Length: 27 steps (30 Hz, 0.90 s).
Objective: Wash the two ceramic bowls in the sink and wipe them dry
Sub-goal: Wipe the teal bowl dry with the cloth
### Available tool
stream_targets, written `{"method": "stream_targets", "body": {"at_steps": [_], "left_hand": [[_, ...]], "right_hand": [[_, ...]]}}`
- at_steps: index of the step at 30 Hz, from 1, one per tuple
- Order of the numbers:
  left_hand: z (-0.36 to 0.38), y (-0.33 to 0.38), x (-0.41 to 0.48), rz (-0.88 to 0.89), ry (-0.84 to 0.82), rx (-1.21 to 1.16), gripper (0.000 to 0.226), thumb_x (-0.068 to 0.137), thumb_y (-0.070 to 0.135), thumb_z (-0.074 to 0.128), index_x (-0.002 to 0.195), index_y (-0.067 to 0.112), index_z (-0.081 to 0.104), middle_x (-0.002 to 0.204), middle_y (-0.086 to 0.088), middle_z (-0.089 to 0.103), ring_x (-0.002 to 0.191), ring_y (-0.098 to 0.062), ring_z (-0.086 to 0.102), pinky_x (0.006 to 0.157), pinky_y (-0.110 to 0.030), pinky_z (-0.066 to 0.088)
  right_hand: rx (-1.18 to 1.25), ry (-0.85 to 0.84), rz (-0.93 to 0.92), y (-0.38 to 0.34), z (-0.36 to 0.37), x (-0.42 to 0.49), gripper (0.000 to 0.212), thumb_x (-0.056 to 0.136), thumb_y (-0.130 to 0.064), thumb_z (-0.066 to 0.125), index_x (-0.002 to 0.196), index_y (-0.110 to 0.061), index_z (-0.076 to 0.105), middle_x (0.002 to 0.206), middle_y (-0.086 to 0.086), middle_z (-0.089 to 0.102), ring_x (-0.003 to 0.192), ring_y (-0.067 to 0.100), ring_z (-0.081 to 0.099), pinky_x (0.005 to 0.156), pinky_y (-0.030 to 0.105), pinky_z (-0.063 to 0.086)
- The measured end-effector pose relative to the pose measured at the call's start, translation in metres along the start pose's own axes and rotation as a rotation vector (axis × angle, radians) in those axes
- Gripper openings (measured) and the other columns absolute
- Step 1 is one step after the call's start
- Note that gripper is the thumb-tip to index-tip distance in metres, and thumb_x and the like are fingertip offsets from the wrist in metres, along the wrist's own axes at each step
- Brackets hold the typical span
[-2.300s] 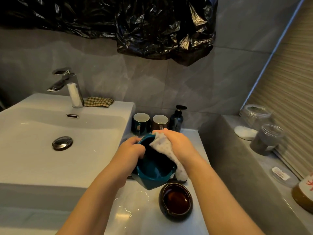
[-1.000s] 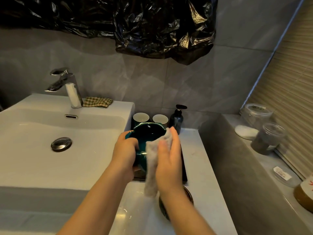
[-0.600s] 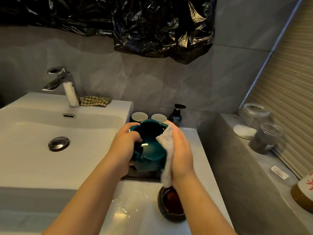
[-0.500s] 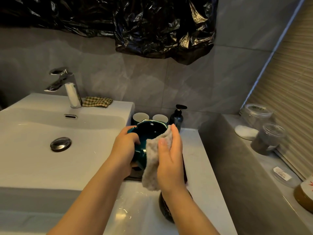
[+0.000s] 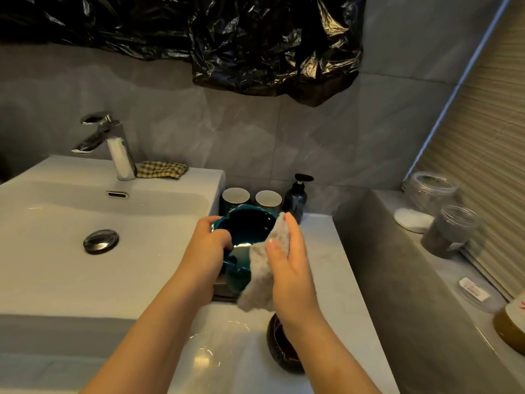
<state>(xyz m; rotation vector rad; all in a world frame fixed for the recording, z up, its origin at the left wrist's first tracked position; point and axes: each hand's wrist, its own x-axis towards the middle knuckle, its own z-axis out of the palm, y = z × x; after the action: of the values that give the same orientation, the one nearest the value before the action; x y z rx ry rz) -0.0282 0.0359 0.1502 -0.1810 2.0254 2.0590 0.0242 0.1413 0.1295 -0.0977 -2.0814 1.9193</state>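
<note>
Left hand (image 5: 208,245) grips teal bowl (image 5: 247,231) at its 9 o'clock rim, fingers curled over edge. Bowl held above counter (image 5: 326,265), tilted, opening toward camera. Right hand (image 5: 287,263) at bowl's 3 o'clock, fingers nearly straight, thumb pinching cloth (image 5: 261,274) against them. Cloth touches bowl's rim and side, tail hanging toward 6 o'clock. Brown bowl (image 5: 279,354) on counter at 6 o'clock, partly hidden under right forearm.

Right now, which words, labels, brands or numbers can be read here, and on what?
None can be read.
small label on the right ledge: print too blurred.
container at the lower right edge: red marks, cut off, unreadable.
</note>
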Motion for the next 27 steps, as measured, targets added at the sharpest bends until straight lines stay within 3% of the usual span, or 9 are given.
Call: {"method": "stream_targets", "body": {"at_steps": [2,4,7,9,12,16,19,24,27], "left_hand": [[0.002,-0.005,-0.006,-0.024,-0.083,0.022,0.039,0.079,-0.002,0.038,0.111,0.017,0.047,0.092,-0.013,0.052,0.078,-0.027,0.050,0.055,-0.028,0.040],[0.006,-0.006,-0.009,-0.009,-0.157,0.108,0.046,0.078,-0.002,0.040,0.117,0.022,0.046,0.101,-0.014,0.053,0.084,-0.027,0.051,0.055,-0.027,0.039],[0.006,0.003,0.000,0.047,-0.142,0.149,0.054,0.079,-0.001,0.042,0.125,0.027,0.040,0.104,-0.010,0.051,0.088,-0.026,0.053,0.062,-0.030,0.043],[0.003,0.009,0.008,0.053,-0.134,0.144,0.054,0.079,0.000,0.042,0.126,0.028,0.039,0.099,-0.006,0.051,0.086,-0.026,0.054,0.070,-0.033,0.047],[-0.001,0.009,0.014,0.000,-0.164,0.156,0.050,0.080,0.008,0.046,0.124,0.029,0.040,0.108,-0.010,0.054,0.092,-0.028,0.056,0.074,-0.037,0.046],[-0.001,-0.001,0.006,-0.034,-0.151,-0.092,0.045,0.084,0.025,0.059,0.124,0.028,0.041,0.113,-0.010,0.056,0.097,-0.028,0.060,0.062,-0.033,0.049],[0.019,-0.015,-0.007,0.058,-0.110,-0.338,0.048,0.082,0.023,0.065,0.123,0.031,0.043,0.111,-0.007,0.059,0.097,-0.024,0.063,0.073,-0.037,0.055],[0.032,-0.011,0.004,0.101,0.119,-0.309,0.031,0.087,0.004,0.044,0.106,0.026,0.053,0.102,-0.006,0.061,0.092,-0.022,0.060,0.084,-0.041,0.052],[0.016,-0.008,0.001,0.027,-0.021,-0.169,0.035,0.078,0.000,0.039,0.096,0.025,0.057,0.098,-0.011,0.061,0.088,-0.027,0.057,0.072,-0.037,0.050]], "right_hand": [[0.061,-0.051,0.068,-0.007,-0.014,0.021,0.034,0.097,-0.021,0.045,0.131,-0.024,0.046,0.124,-0.013,0.051,0.113,0.001,0.050,0.100,0.021,0.040],[0.192,-0.179,0.223,-0.021,-0.033,0.041,0.028,0.094,-0.024,0.049,0.114,-0.010,0.062,0.110,0.009,0.065,0.099,0.014,0.060,0.092,0.029,0.046],[0.162,-0.251,0.319,-0.023,-0.038,0.041,0.026,0.092,-0.027,0.049,0.099,-0.009,0.067,0.095,0.012,0.068,0.089,0.018,0.064,0.087,0.029,0.050],[0.111,-0.197,0.303,-0.012,-0.031,0.034,0.038,0.079,-0.027,0.060,0.114,-0.012,0.060,0.111,0.011,0.065,0.103,0.021,0.062,0.094,0.036,0.050],[0.128,-0.046,0.344,0.004,-0.018,0.019,0.065,0.064,-0.023,0.056,0.129,-0.025,0.052,0.125,0.009,0.058,0.116,0.028,0.055,0.099,0.052,0.045],[0.316,0.273,0.436,0.018,-0.011,0.019,0.033,0.072,-0.013,0.054,0.104,-0.017,0.062,0.103,0.014,0.063,0.102,0.030,0.060,0.094,0.055,0.047],[0.314,0.391,0.325,0.007,-0.006,0.020,0.036,0.086,-0.007,0.050,0.119,-0.020,0.056,0.115,0.007,0.060,0.107,0.021,0.056,0.100,0.046,0.045],[0.075,0.270,0.055,0.011,0.022,-0.002,0.059,0.094,-0.031,0.049,0.145,-0.029,0.021,0.145,-0.005,0.036,0.129,0.009,0.041,0.106,0.029,0.039],[0.077,0.272,0.006,0.005,0.009,0.007,0.050,0.091,-0.037,0.050,0.138,-0.024,0.038,0.136,-0.004,0.048,0.123,0.002,0.046,0.104,0.027,0.042]]}}
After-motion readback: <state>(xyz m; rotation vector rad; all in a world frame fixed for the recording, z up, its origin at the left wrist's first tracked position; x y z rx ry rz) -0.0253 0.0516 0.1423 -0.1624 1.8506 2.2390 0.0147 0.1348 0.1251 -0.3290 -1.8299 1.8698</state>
